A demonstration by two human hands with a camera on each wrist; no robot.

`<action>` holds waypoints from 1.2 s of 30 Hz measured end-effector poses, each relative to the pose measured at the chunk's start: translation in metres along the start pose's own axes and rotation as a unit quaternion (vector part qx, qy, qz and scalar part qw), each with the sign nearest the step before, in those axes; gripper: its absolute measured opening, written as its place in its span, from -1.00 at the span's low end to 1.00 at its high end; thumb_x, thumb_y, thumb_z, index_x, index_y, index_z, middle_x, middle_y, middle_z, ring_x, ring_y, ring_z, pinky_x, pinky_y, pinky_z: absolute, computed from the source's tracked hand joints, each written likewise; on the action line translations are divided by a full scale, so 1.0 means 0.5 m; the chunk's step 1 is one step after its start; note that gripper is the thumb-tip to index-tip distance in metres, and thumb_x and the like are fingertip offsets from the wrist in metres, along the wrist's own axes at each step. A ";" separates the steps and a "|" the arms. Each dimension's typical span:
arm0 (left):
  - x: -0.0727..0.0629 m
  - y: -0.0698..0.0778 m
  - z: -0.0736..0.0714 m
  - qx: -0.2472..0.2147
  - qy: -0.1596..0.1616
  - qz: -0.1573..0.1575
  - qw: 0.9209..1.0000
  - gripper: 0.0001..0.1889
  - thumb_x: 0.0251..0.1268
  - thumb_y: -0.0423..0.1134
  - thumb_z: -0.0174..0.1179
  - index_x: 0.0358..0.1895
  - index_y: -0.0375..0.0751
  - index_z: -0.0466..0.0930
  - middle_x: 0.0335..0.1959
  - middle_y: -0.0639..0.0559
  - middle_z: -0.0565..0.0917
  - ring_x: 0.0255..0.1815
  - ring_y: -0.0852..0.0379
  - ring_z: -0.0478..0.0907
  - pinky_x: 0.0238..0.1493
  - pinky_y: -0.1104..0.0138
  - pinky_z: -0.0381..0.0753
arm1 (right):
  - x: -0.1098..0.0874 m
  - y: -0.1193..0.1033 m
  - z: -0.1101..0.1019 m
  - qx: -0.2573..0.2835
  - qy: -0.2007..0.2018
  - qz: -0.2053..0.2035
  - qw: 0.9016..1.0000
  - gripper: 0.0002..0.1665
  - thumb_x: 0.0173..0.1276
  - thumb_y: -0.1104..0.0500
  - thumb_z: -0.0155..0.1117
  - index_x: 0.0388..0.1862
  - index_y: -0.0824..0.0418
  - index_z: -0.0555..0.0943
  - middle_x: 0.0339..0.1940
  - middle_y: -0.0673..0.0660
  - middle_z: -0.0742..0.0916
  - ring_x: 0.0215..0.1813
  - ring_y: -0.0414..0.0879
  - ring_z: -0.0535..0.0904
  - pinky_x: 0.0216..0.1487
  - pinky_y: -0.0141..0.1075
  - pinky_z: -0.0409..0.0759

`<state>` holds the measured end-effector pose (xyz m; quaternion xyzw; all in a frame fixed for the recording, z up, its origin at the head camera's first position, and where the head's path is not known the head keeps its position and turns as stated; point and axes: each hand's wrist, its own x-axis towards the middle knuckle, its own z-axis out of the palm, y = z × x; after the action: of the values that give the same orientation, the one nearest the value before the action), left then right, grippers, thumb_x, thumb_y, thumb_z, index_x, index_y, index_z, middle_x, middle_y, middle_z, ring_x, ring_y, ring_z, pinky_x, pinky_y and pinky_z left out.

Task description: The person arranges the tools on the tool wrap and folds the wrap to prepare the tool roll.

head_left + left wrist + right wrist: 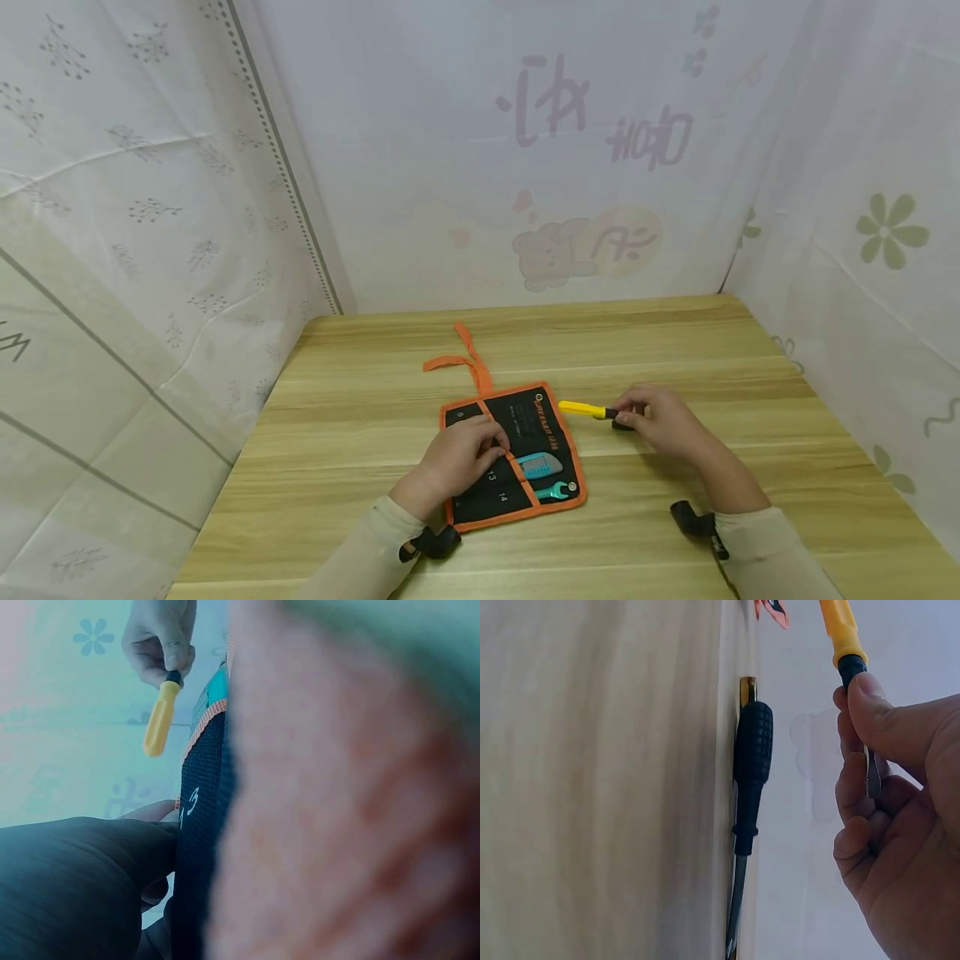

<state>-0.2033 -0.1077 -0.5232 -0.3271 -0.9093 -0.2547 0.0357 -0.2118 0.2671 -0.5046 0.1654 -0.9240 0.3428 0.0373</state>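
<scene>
A black tool pouch (528, 421) with orange trim lies unrolled on the table. My left hand (463, 454) is at its pocket edge, fingertips pinching the orange-trimmed fabric. A turquoise utility knife (540, 466) and a green wrench (553, 492) stick out of the pockets beside it. To the right of the pouch, my right hand (660, 421) holds a screwdriver (581, 409) by its black collar and shaft. Its yellow handle (840, 626) points toward the pouch. In the right wrist view, a black ribbed handle (753, 746) with a thin grey shaft lies on the table.
Two orange tie straps (467, 354) extend from the pouch's far edge. The wood-grain table (360, 417) is bounded by patterned white cloth (420, 167) at the back and sides. Each wrist wears a black camera (693, 521).
</scene>
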 end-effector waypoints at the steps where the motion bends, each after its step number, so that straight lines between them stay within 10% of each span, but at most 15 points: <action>1: 0.000 0.000 0.000 0.001 0.001 0.000 1.000 -0.91 0.47 -0.13 0.37 -0.21 0.23 0.69 -0.39 0.37 0.47 -0.47 0.35 0.37 -0.44 0.43 0.44 | 0.001 -0.003 0.001 0.003 -0.001 0.002 1.000 -0.86 0.38 0.30 0.49 -0.20 0.05 0.81 -0.35 -0.14 0.67 -0.28 -0.14 0.53 -0.28 -0.28 0.53; 36: 0.001 0.004 -0.004 0.006 0.022 0.013 1.000 -0.95 0.40 -0.14 0.44 -0.20 0.17 0.76 -0.19 0.33 0.61 -0.31 0.39 0.54 -0.29 0.43 0.58 | 0.049 -0.080 0.060 0.012 -0.085 -0.031 0.996 -0.73 0.41 0.27 0.47 -0.17 -0.17 0.81 -0.32 -0.22 0.65 -0.30 -0.16 0.51 -0.29 -0.27 0.56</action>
<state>-0.2028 -0.1072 -0.5204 -0.3330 -0.9054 -0.2562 0.0610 -0.2205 0.2122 -0.4980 0.2229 -0.9140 0.3374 -0.0324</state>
